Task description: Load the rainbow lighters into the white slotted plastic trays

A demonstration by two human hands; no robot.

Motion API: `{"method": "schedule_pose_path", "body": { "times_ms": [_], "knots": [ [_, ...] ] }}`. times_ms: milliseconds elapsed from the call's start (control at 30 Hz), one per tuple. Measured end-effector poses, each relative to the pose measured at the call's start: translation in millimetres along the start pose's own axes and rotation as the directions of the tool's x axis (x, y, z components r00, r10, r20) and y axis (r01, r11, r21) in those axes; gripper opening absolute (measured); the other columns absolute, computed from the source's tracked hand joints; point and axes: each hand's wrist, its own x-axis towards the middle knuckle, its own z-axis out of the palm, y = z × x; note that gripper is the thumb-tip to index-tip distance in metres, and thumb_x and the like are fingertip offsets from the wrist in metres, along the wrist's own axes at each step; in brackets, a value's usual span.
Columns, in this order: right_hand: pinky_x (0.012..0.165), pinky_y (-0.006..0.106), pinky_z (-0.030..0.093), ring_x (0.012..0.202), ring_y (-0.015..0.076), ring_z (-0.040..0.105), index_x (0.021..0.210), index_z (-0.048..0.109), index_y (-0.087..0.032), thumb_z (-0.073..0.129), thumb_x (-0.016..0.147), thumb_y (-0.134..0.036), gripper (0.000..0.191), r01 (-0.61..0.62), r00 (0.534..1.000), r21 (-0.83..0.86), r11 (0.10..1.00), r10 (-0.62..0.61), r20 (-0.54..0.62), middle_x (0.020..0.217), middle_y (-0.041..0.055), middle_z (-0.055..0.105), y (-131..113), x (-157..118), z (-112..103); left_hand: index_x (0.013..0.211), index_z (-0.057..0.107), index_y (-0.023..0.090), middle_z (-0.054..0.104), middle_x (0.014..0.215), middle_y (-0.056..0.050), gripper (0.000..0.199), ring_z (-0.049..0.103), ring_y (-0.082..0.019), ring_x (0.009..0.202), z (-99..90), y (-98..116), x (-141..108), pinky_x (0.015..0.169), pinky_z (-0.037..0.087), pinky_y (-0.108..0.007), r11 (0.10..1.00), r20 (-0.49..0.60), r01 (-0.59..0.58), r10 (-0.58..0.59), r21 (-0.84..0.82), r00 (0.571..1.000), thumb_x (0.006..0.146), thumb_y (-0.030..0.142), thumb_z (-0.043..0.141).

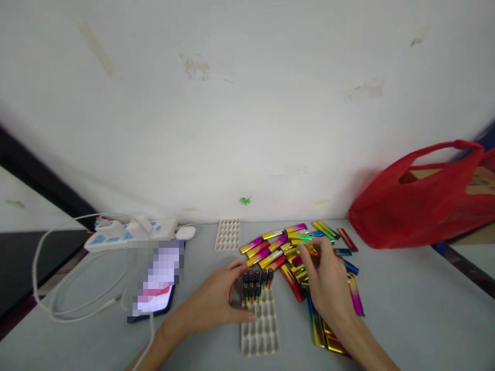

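A white slotted tray [260, 330] lies on the grey table, with several black-topped sticks [251, 282] upright in its far rows. Around the tray's left side curves my left hand [216, 299], thumb on the tray's left edge and fingers beside the black tops, thumb and fingers apart. My right hand [330, 281] is over a pile of shiny, multicoloured flat tubes [266, 247]. Its thumb and forefinger are close together at the pile; whatever lies between them cannot be made out.
A second white tray [227, 234] lies near the wall. At the left are a power strip [154, 229], white cables, a white plug-like item [185, 233] and a phone [164, 301]. A red bag [417, 206] stands at the right, a brown box inside it.
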Motion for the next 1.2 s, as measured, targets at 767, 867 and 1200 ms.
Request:
{"method": "schedule_pose_path", "body": {
  "times_ms": [767,867,1200],
  "knots": [
    [0.042,0.020,0.032,0.047,0.0079,0.042,0.093,0.064,-0.021,0.085,0.088,-0.045,0.032,-0.656,0.753,0.747,0.107,0.021,0.658,0.070,-0.0054,0.060,-29,-13,6,0.144,0.071,0.028,0.068,0.146,-0.006,0.084,0.063,-0.033,0.134,1.9,-4,0,0.120,0.048,-0.040,0.999,-0.001,-0.028,0.028,-0.029,1.000,0.068,0.036,0.105],
    [0.043,0.019,0.019,0.047,0.0035,0.021,0.089,0.064,-0.019,0.086,0.087,-0.055,0.043,-0.701,0.712,0.709,0.081,0.010,0.702,0.069,-0.0101,0.043,-29,-14,7,0.145,0.069,0.028,0.068,0.145,-0.007,0.087,0.063,-0.034,0.133,2.0,-4,1,0.120,0.048,-0.041,0.999,-0.003,-0.027,0.027,-0.022,1.000,0.067,0.037,0.106],
    [0.043,0.020,0.013,0.051,0.0078,0.012,0.100,0.064,-0.022,0.075,0.093,-0.076,0.056,-0.728,0.661,0.670,0.142,-0.111,0.742,0.064,-0.0118,0.029,-35,-17,5,0.140,0.072,0.026,0.071,0.134,-0.006,0.078,0.064,-0.033,0.129,0.5,-2,1,0.117,0.050,-0.041,0.999,0.014,-0.024,0.024,-0.035,1.000,0.071,0.044,0.103]
  ]
}}
